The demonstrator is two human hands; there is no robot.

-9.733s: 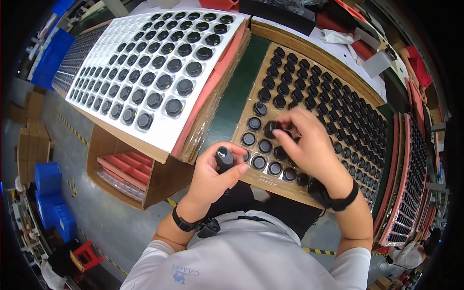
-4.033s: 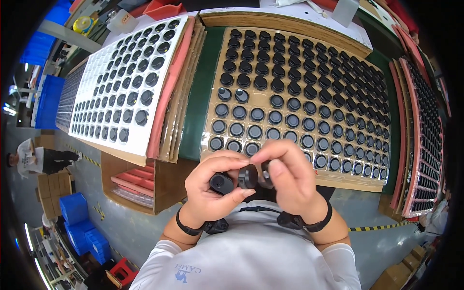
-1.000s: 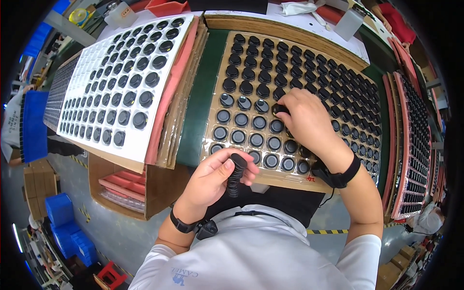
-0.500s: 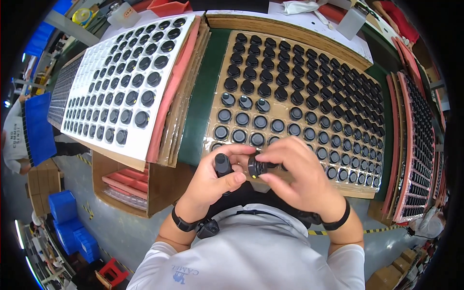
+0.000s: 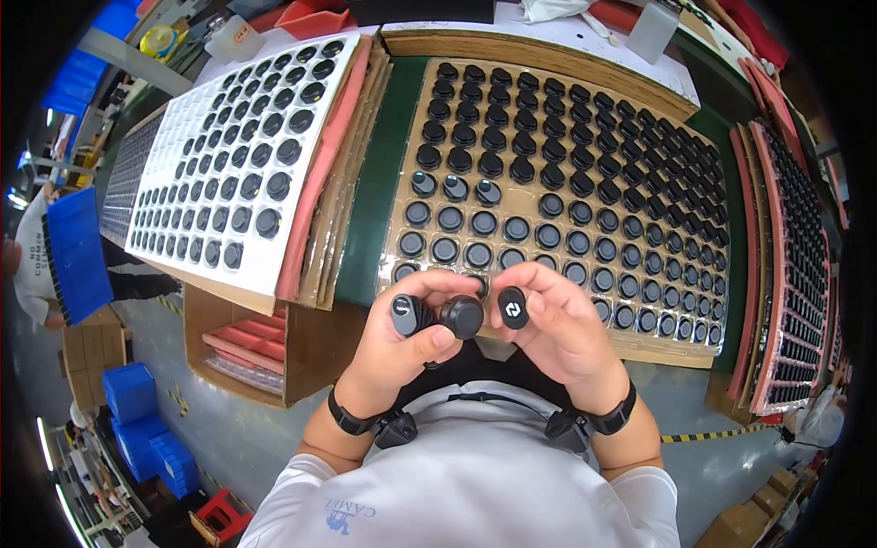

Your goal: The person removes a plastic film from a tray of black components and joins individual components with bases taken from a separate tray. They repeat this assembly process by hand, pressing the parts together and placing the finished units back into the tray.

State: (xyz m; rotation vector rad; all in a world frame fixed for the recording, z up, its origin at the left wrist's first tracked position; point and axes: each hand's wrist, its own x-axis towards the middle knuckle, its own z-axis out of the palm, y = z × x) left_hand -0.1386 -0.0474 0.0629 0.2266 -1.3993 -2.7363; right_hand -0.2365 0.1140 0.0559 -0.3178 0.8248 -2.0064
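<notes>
My left hand is closed around two black pieces. Between its thumb and fingers sits a round black knob-like part, flat face up. Closer to the palm is a longer black piece with a light mark on its oval end. A small gap to the right, my right hand pinches a small black oval cap that shows a white mark. Both hands are over the near edge of a clear blister tray on cardboard, filled with rows of similar black parts. Three in one row have shiny tops.
On the left, a white tray of round black parts rests on stacked cardboard and pink sheets. More filled trays stand at the right. Below the left stack is an open cardboard box. A wooden ledge runs behind the middle tray.
My right hand has come away from the round part and turned, showing the marked oval cap in its fingers. The round part stays in my left hand, its flat face now upward.
</notes>
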